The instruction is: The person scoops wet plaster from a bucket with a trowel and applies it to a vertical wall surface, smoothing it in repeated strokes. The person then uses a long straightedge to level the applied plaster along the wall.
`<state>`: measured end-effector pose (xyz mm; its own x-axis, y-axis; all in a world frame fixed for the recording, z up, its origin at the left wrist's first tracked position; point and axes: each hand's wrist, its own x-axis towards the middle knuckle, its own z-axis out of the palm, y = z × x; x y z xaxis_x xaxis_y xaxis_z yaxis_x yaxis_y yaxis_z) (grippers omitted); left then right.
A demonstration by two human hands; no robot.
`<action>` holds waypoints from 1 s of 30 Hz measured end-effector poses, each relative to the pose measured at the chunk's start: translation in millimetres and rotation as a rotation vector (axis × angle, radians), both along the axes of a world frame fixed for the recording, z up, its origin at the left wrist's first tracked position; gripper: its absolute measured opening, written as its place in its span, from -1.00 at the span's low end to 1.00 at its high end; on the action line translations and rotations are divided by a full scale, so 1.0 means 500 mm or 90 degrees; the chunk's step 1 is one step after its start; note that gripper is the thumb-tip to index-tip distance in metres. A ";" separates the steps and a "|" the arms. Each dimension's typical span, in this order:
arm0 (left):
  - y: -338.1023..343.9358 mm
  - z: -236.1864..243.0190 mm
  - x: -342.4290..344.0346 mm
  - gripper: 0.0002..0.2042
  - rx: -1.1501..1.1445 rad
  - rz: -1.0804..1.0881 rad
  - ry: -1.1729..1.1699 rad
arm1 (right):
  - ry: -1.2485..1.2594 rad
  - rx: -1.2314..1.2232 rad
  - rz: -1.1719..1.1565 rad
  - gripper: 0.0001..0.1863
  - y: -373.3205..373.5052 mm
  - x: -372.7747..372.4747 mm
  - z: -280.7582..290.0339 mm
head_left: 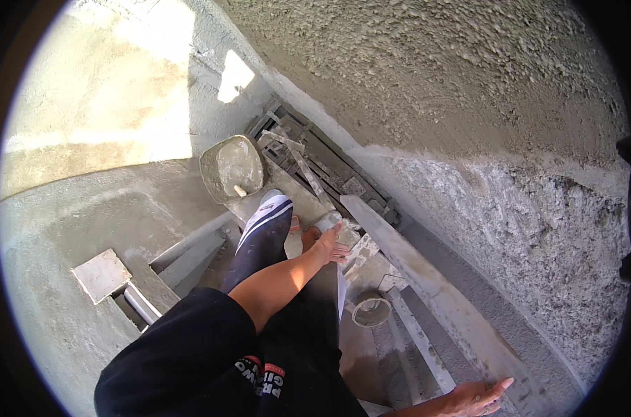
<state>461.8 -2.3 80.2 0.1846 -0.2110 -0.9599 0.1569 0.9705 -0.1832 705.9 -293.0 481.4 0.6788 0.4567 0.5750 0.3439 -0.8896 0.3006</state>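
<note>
— Where are the hands?

— The left hand (328,244) hangs at the picture's centre, fingers loosely spread, holding nothing. The right hand (476,397), at five o'clock, is spread flat on the long grey plaster-caked straightedge board (426,278).

— And the board's axis?

— It runs from eleven to five o'clock along the rough plastered wall (510,174); the right hand is nearer. A round mortar pan (232,168) sits at eleven o'clock.
</note>
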 end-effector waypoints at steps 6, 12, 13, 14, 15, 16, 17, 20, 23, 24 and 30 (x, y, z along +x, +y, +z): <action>0.126 -0.012 0.072 -0.16 0.096 0.201 0.018 | 0.022 0.458 0.148 -0.73 0.078 -0.002 -0.010; 0.294 -0.095 -0.066 -0.62 0.167 0.377 -0.002 | 0.367 1.114 0.090 -0.83 0.240 -0.072 -0.043; 0.333 -0.107 -0.091 -0.62 0.174 0.416 0.007 | 0.429 1.178 0.096 -0.84 0.254 -0.080 -0.063; 0.377 -0.118 -0.117 -0.62 0.182 0.457 0.011 | 0.449 1.091 0.107 -0.82 0.265 -0.089 -0.094; 0.430 -0.126 -0.155 -0.66 0.189 0.461 -0.036 | 0.582 1.171 0.100 -0.74 0.273 -0.090 -0.124; 0.483 -0.136 -0.177 -0.66 0.227 0.472 -0.037 | 0.718 1.243 0.096 -0.64 0.279 -0.086 -0.161; 0.542 -0.147 -0.205 -0.67 0.262 0.483 -0.029 | 0.861 1.310 0.084 -0.54 0.286 -0.088 -0.212; 0.744 -0.203 -0.247 -0.71 0.332 0.450 -0.036 | 0.814 1.392 -0.155 -0.60 0.320 -0.088 -0.430; 0.913 -0.290 -0.229 -0.77 0.392 0.453 0.006 | 0.763 1.434 -0.303 -0.60 0.368 -0.082 -0.700; 0.962 -0.321 -0.222 -0.78 0.398 0.450 0.018 | 0.772 1.459 -0.316 -0.60 0.388 -0.080 -0.793; 1.210 -0.501 -0.193 -0.82 0.488 0.395 0.007 | 0.812 1.550 -0.344 -0.53 0.531 -0.049 -1.239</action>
